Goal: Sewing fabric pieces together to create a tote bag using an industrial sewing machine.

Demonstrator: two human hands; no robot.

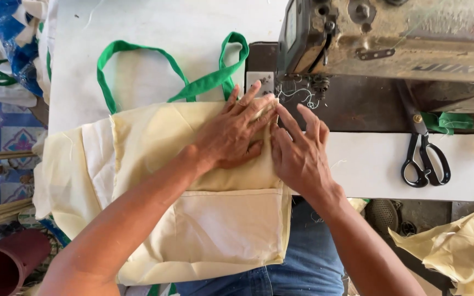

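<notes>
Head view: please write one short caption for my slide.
Both hands press a cream bag at a sewing machine.

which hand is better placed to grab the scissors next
Right. The right hand lies at the cream bag's edge by the sewing machine, on the same side as the black scissors. The left hand presses flat on the bag, farther away.

Lighting: bright, even daylight across the white table [154, 33], which nears overexposure above the cream bag [193, 181]. Shadows: soft and short, under both forearms on the bag; deeper shade beneath the sewing machine [390, 38] head, right of the bag. Focus: sharp at centre. Edges: mild softness and slight wide-angle stretch left of the bag.
</notes>
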